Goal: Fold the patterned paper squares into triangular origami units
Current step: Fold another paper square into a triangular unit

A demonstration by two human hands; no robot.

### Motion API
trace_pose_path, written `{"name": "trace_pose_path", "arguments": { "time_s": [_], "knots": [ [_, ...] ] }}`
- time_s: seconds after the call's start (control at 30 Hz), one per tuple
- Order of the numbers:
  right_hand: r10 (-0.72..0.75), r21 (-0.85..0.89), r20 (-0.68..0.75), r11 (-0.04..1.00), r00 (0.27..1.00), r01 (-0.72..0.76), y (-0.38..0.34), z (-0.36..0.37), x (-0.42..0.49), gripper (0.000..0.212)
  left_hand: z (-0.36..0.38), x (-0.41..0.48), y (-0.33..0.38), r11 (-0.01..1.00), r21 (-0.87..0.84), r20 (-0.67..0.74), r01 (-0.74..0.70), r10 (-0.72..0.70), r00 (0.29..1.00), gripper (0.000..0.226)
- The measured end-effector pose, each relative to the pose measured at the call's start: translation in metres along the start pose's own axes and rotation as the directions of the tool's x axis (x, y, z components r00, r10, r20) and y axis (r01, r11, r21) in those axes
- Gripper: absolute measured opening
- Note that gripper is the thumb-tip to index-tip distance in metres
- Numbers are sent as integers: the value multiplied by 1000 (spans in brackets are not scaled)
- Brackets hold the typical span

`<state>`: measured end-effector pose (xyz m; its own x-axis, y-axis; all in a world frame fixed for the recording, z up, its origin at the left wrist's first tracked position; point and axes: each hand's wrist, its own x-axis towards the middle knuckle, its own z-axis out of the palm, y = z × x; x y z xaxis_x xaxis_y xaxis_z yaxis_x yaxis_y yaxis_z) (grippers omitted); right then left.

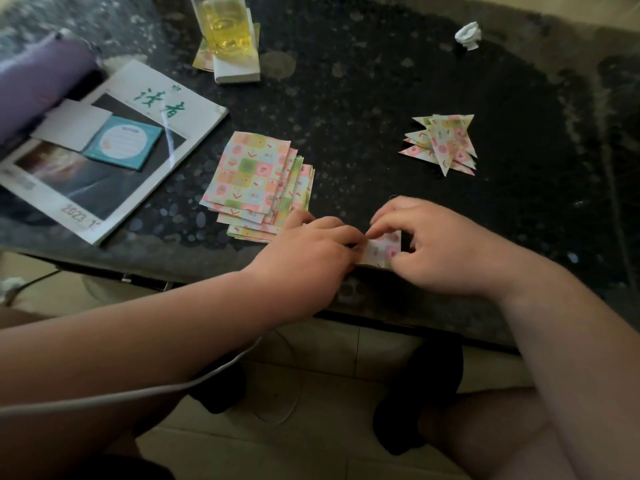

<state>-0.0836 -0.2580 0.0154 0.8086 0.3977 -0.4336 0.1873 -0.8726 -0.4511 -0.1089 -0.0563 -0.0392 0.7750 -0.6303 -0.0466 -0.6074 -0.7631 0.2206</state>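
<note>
A small folded piece of patterned paper (382, 250) lies near the front edge of the dark stone table (363, 109). My left hand (308, 258) pinches its left side with curled fingers. My right hand (429, 247) pinches its right side and top, covering part of it. A fanned stack of flat patterned paper squares (256, 181) sits just left of my hands. Several finished triangular units (445, 142) lie in a pile to the back right.
A magazine (114, 147) with a teal card and a white card on it lies at the left, beside a purple object (38, 81). A glass of yellow liquid (227, 26) stands on a white box at the back. A crumpled white paper ball (469, 35) is far right.
</note>
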Motion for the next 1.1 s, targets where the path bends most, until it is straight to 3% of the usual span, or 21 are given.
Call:
{"name": "trace_pose_path", "arguments": {
  "time_s": [0.13, 0.3, 0.43, 0.53, 0.6, 0.67, 0.77, 0.97, 1.1],
  "knots": [
    [-32, 106, 93, 994, 995, 22, 9, 5, 1, 26, -2, 6, -5, 999, -31, -3, 10, -10, 1000, 28],
    [-30, 214, -100, 975, 995, 51, 17, 25, 7, 4, -4, 5, -5, 997, -82, -33, 6, -9, 999, 31],
    [19, 302, -128, 953, 992, 21, 20, 29, 11, 10, -8, 4, -6, 997, -75, 32, 16, -14, 999, 32],
    [61, 327, -121, 945, 991, -18, 18, 27, 13, 12, -18, 4, -8, 969, -192, 79, 157, -144, 986, 26],
    [97, 299, -110, 952, 989, -60, 15, 28, 14, 14, -23, 4, -9, 905, -309, 69, 294, -287, 955, 15],
    [129, 270, -113, 958, 985, -94, 12, 29, 15, 16, -25, 5, -8, 844, -350, 148, 405, -377, 914, 10],
    [158, 251, -157, 961, 975, -115, 10, 30, 17, 15, -22, 5, -2, 799, -366, 250, 477, -409, 878, 14],
    [199, 253, -206, 957, 958, -144, 10, 34, 19, 15, -25, 4, 1, 747, -428, 240, 509, -449, 861, 19],
    [203, 238, -239, 960, 950, -145, 10, 36, 19, 14, -24, 5, 1, 724, -427, 313, 542, -444, 839, 18]
  ]
}}
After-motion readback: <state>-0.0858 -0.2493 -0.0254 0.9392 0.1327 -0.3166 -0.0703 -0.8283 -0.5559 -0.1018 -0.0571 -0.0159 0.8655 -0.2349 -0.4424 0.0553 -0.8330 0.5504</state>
